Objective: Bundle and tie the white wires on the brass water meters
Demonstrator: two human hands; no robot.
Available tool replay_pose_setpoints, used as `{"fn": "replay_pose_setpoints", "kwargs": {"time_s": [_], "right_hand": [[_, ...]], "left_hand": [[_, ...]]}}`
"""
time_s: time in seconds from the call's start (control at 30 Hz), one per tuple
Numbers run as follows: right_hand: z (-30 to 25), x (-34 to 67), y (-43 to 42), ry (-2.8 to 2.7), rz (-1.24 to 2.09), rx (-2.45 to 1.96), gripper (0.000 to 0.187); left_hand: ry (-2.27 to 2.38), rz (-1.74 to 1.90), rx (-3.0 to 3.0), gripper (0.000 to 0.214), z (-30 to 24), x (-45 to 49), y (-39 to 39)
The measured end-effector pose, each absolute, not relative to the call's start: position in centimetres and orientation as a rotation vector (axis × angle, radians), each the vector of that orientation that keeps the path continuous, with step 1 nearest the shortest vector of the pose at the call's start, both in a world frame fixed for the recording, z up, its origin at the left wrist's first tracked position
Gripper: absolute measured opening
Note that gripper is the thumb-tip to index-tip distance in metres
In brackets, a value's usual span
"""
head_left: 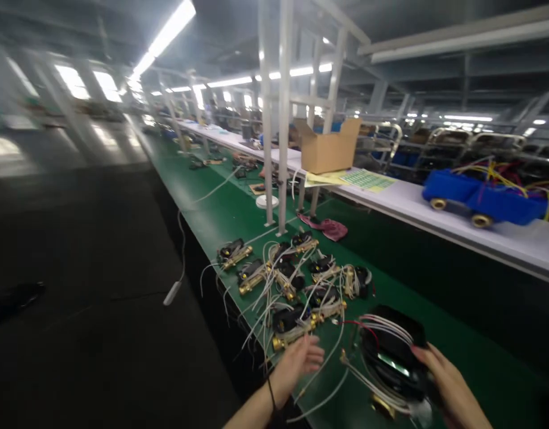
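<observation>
My left hand (299, 360) reaches over the green bench (221, 214), fingers spread and holding nothing, just short of a brass-and-black wired unit (296, 328). That unit lies at the near end of a cluster of several similar brass fittings with white wires (292, 277). My right hand (448, 387) grips a black housing (390, 354) wrapped with white and red wires, fingers curled round its right edge. A brass fitting (384, 406) hangs under the housing.
A cardboard box (328, 149) and yellow-green sheets (359, 179) sit on the white shelf (480, 232). A blue bin with yellow wires (484, 199) is at the right. White frame posts (281, 119) rise from the bench. A pink cloth (330, 227) lies beyond the cluster. Dark floor lies to the left.
</observation>
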State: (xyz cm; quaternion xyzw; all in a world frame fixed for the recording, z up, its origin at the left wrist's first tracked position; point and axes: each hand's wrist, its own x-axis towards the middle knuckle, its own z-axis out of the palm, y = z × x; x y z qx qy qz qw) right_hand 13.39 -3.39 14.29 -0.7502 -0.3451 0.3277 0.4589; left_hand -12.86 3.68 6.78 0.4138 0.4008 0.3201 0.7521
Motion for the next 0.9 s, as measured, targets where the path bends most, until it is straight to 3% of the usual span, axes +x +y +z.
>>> {"fn": "replay_pose_setpoints", "kwargs": {"time_s": [0.1,0.2,0.33,0.53,0.9], "right_hand": [[13.9,9.6,-4.6,-0.745,1.026,-1.701,0.054],[13.5,6.3,-4.1,-0.862,0.976,-1.712,0.054],[13.0,3.8,-4.5,-1.015,0.846,-1.776,0.051],[13.3,2.5,-5.1,-1.081,0.952,-1.714,0.051],[13.5,-0.7,-4.4,-1.137,0.971,-1.740,0.050]], "left_hand": [[0.730,0.650,0.710,0.060,8.4,-13.5,3.6],[0.741,0.674,0.701,0.052,8.9,-15.1,3.5],[0.905,0.787,0.817,0.039,6.3,-16.8,3.9],[0.992,0.634,0.797,0.042,3.0,-17.5,2.9],[1.074,0.989,1.525,0.028,11.8,-17.3,2.3]]}}
